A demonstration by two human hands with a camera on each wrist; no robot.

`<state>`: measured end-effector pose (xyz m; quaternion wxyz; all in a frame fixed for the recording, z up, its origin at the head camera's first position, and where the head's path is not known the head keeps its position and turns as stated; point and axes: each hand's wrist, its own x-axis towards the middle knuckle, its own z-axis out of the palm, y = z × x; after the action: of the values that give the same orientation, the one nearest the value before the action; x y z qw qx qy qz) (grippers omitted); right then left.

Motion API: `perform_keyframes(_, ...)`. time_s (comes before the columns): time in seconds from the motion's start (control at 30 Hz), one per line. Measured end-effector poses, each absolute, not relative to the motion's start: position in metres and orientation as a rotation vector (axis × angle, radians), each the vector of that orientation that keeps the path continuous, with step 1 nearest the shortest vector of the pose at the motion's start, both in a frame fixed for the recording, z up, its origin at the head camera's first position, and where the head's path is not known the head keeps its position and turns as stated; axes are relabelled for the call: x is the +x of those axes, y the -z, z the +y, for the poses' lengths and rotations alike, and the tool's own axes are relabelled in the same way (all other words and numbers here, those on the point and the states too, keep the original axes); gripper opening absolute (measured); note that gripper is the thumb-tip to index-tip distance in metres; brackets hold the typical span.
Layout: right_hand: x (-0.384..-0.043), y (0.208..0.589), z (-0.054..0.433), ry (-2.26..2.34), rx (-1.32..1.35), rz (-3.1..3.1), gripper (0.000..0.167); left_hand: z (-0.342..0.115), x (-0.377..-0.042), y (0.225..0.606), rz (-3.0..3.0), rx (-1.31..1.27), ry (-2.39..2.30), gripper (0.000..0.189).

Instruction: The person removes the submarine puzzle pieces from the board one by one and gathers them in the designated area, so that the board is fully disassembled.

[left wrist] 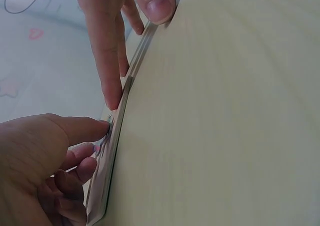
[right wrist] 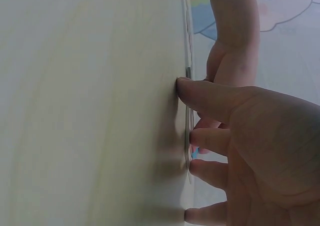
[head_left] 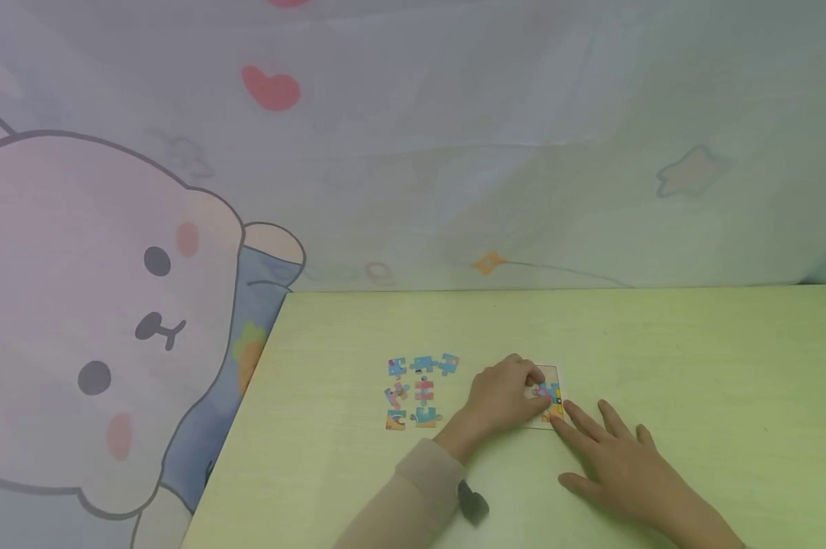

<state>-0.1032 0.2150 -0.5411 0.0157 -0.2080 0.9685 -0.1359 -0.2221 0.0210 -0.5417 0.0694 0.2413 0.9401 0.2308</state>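
Observation:
My left hand (head_left: 505, 393) reaches over a small puzzle board (head_left: 555, 372) with a pale rim. Its thumb and curled fingers pinch a jigsaw piece (left wrist: 97, 148), mostly hidden, with a bit of pink and blue showing close over the board. Blue and yellow pieces (head_left: 557, 412) lie inside the board's right part. Fingers spread, my right hand (head_left: 621, 469) rests at the board's lower right, fingertips on its edge and on the table. In the right wrist view its thumb touches the tabletop beside the board.
Left of the board, several loose jigsaw pieces (head_left: 424, 390) lie in short rows on the pale yellow table (head_left: 303, 473). A dark heart-shaped thing (head_left: 472, 503) shows beside the left sleeve (head_left: 429, 476). Behind the table hangs a printed cloth (head_left: 419, 191) with a cartoon animal.

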Motion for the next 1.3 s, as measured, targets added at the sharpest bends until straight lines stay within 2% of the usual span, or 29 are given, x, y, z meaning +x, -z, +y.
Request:
perform_keyframes(0.43,-0.103,0.538,0.215,0.439,-0.653,3.018,0.071,0.018,-0.221,0.545,2.785,0.724,-0.961,0.011)
perform_keyframes(0.8,-0.102,0.539,0.215,0.428,-0.655,3.031,0.071,0.013,-0.218,0.543,2.808,0.75,-1.053,0.012)
perform_keyframes(1.3,-0.103,0.545,0.214,0.397,-0.643,3.045,0.073,-0.043,-0.208,0.53,2.8,0.583,-1.251,0.009)
